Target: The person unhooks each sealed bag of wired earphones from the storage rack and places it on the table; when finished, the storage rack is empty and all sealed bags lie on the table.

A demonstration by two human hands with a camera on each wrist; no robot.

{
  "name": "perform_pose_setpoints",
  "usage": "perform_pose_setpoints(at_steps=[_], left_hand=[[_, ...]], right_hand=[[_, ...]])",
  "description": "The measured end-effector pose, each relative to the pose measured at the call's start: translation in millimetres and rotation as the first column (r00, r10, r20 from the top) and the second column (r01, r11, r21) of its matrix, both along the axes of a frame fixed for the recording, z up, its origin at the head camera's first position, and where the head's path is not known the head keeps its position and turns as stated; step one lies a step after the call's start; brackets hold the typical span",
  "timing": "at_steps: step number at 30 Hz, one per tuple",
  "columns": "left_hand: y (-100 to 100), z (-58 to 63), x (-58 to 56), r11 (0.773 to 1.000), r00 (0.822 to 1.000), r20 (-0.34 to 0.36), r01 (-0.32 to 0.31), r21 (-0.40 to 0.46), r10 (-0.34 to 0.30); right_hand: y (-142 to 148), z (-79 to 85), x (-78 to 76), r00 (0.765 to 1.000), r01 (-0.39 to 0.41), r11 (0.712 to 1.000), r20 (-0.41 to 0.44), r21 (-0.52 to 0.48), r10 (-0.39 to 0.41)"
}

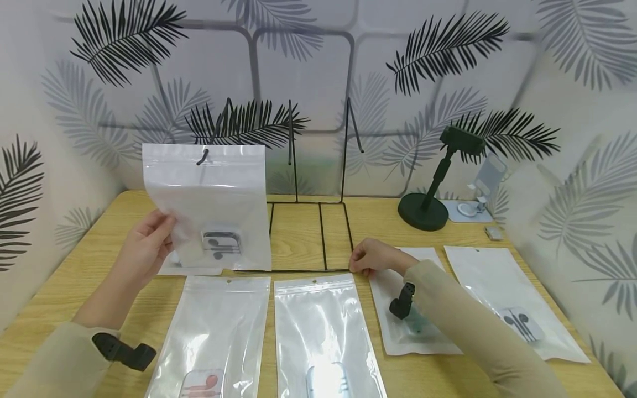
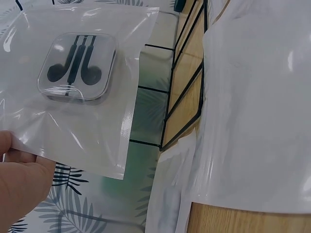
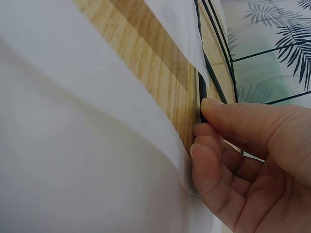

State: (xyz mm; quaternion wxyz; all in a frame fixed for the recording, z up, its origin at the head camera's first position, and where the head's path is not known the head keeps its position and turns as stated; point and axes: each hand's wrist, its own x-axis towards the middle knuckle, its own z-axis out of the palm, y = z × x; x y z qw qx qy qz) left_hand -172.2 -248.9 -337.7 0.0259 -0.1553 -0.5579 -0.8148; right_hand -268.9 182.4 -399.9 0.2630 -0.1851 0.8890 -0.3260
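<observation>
A white zip pouch (image 1: 214, 193) hangs by its top hole on a hook of the black wire rack (image 1: 322, 237). Inside its clear front sits a square case of dark earphones (image 2: 77, 68). My left hand (image 1: 146, 240) pinches the pouch's left edge between thumb and fingers. At the front right corner of the rack's base, my right hand (image 1: 375, 257) grips the black wire with thumb and fingertips. The right wrist view shows that wire running under the thumb (image 3: 233, 116), with a white pouch (image 3: 87, 145) close beside the fingers.
Two pouches (image 1: 226, 309) (image 1: 318, 315) lie in front of the rack, and two more (image 1: 428, 337) (image 1: 507, 282) at the right. Another pouch (image 1: 191, 271) shows beneath the hanging one. A dark green stand (image 1: 423, 211) and a phone holder (image 1: 487, 182) stand at the back right.
</observation>
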Motion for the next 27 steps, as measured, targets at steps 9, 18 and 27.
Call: perform_pose_setpoints(at_steps=[9,18,27], left_hand=[[-0.4,-1.2,10.4,0.999,0.998,-0.051,0.048,-0.006,-0.048],[-0.8,-1.9,21.3,0.999,0.997,-0.066,0.041,0.016,-0.040],[-4.8,1.4,29.7,0.999,0.998,-0.055,0.032,0.022,-0.030]], right_hand=[[-0.7,-1.7,-2.1,1.000,0.011,1.000,0.006,0.003,-0.011],[-0.1,2.5,-1.5,1.000,0.007,1.000,0.010,-0.009,-0.007],[-0.4,4.2,0.8,1.000,0.003,1.000,0.011,-0.012,-0.003]])
